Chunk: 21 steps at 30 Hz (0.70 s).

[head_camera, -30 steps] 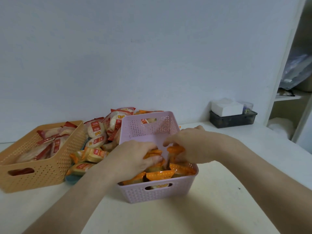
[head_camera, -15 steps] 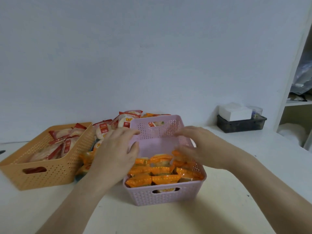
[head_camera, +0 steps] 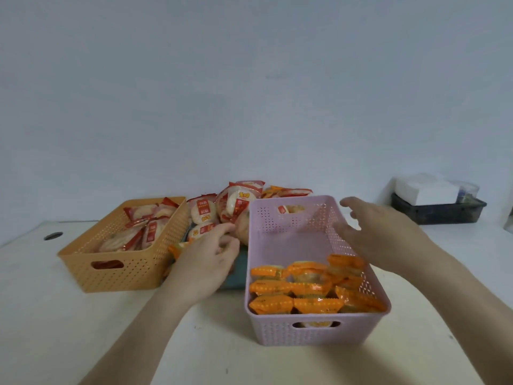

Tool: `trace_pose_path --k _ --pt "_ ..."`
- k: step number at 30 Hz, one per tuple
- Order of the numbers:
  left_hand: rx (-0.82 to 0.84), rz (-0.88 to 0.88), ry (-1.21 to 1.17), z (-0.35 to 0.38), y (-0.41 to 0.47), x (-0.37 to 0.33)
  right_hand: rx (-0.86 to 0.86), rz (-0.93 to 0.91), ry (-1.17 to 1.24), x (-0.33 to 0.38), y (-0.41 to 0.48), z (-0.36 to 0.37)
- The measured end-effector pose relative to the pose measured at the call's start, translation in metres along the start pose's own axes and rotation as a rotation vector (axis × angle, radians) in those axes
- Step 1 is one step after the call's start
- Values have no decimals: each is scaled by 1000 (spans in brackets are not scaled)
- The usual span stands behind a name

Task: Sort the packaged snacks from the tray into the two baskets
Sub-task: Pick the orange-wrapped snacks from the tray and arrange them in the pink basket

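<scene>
Right hand (head_camera: pixel 385 234) above pink basket (head_camera: pixel 272 329)

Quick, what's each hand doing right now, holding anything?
Left hand: fingers curled at the snack pile; grip cannot be told.
Right hand: open, empty, above the pink basket.

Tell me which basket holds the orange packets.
The pink basket, on the right; the orange basket holds red-and-white packets instead.

The left hand (head_camera: pixel 205 262) reaches forward palm down with fingers loosely curled, while the right hand (head_camera: pixel 380 234) hovers higher, fingers straight and spread.
</scene>
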<state>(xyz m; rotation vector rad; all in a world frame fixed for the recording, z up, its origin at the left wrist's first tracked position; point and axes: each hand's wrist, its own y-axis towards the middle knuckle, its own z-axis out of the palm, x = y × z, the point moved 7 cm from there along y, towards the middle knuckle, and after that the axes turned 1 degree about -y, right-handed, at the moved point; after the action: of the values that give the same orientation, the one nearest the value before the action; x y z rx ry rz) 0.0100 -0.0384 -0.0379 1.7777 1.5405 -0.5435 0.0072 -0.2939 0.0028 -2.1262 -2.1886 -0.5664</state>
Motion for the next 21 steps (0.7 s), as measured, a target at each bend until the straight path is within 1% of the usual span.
trace_pose_path --k 2,4,7,9,11,14,16,18,21 --pt "-99 -6 167 -28 10 14 -39 -119 50 37 2 -15" --pt "-84 -46 311 -43 20 32 -16 -266 92 74 6 -21" --pt "70 -47 386 -41 33 59 136 -427 86 137 22 -2" --pt "145 -34 377 -32 38 70 278 -518 -36 178 34 30" --pt "174 -43 372 -23 46 83 396 -592 -183 208 43 62" --pt "225 -123 470 -9 56 104 533 -614 -398 224 52 98" --pt "247 -177 520 -7 58 112 650 -588 -492 227 58 117" --pt "247 -165 565 -6 58 111 735 -559 -519 224 64 135" --pt "206 -116 546 -4 58 107 763 -509 -472 219 75 153"
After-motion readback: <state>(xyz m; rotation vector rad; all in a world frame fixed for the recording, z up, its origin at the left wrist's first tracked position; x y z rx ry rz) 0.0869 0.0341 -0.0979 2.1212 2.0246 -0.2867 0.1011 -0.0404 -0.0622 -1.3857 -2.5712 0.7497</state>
